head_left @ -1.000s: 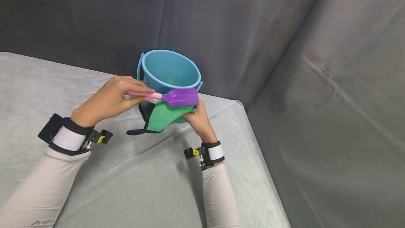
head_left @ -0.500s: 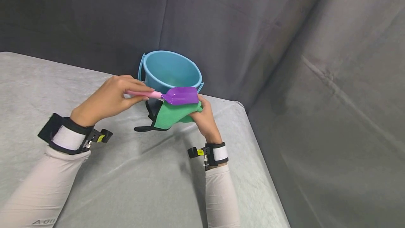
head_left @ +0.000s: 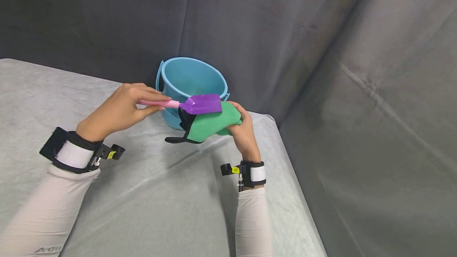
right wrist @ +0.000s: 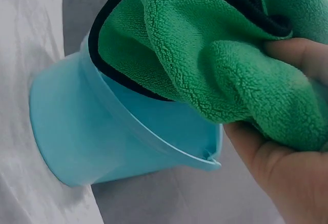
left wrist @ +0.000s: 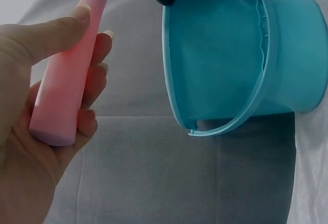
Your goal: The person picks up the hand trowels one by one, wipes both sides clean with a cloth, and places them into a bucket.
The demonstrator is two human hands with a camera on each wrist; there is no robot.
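Holding a small toy shovel (head_left: 194,104) by its pink handle, the person's left hand (head_left: 123,110) had its grip closed, fingers and thumb curled around the handle. The purple blade of the shovel pointed to the person's right and lay level, touching the top of a green cloth (head_left: 210,124). The right hand (head_left: 242,130) had its grip closed on that cloth, bunching the green fleece between fingers and palm. A black-edged corner of the cloth hung down toward the worktop (head_left: 143,201). Both shovel and cloth were held above the worktop, just in front of a blue bucket (head_left: 191,78).

The bucket stood upright near the far edge of the worktop, close to its far right corner, with its open mouth facing up. Its thin blue handle (left wrist: 230,126) lay down against the side of the bucket. Seen from the right wrist, the cloth (right wrist: 205,55) hung right beside the bucket's rim (right wrist: 169,147); whether they touched could not be told. A pale grey sheet covered the worktop, and dark grey fabric hung behind and to the right. Both forearms wore white sleeves and black wrist straps.
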